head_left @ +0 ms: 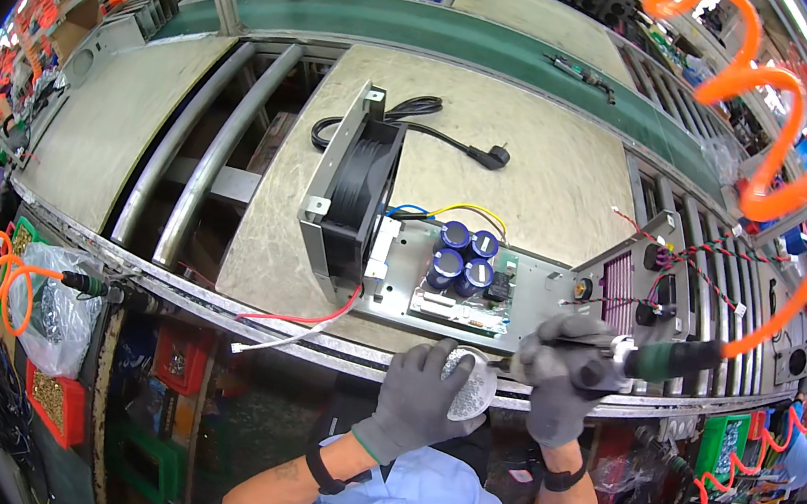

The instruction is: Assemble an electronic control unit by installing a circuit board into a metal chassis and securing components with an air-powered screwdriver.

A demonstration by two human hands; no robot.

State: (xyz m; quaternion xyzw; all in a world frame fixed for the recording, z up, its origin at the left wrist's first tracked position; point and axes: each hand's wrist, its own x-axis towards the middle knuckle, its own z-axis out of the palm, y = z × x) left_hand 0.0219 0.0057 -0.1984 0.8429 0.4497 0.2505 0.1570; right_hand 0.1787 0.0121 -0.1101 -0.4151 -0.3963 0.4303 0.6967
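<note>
My left hand [411, 399], in a grey glove, is closed around a small round dish [475, 387] of tiny silvery pieces at the bench's front edge. My right hand [565, 373], also gloved and slightly blurred, grips an air screwdriver [657, 362] with a green and black body, lying sideways. Just beyond both hands sits a metal chassis [401, 252]. A circuit board [457, 309] with blue capacitors [463, 259] is on it, and a black fan [366, 197] stands at its left end. The panel [658, 268] at the right end carries sockets and twisted wires.
An orange coiled hose [773, 197] runs down to the screwdriver. Behind the chassis lies a black power cord [457, 143] on the wooden board [540, 128]. Metal rollers [204, 157] flank the board. Red and white wires [299, 320] overhang the front rail.
</note>
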